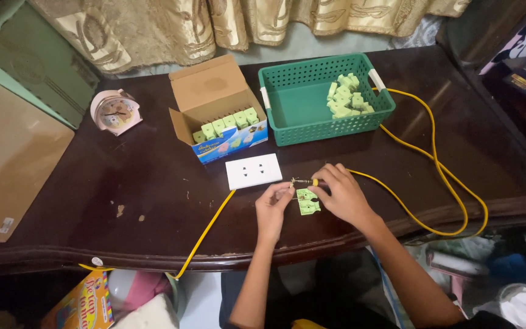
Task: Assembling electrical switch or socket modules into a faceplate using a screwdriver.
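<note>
A: Green socket part [307,201] sits on the bench [153,189] between our hands, right at the near edge. Left hand [273,207] pinches a thin metal probe tip [299,181] just above it. Right hand [340,194] grips the same probe at its yellow collar, fingers curled over the part's right side.

B: Cable?

A: Yellow wire [439,176] runs from the right hand around behind the green basket [324,97]. White outlet plate [254,170] lies just up-left of our left hand. More green parts are piled in the basket and lined up in the open cardboard box [217,109].

B: Anything else?

A: Pink clock [115,112] far left.
</note>
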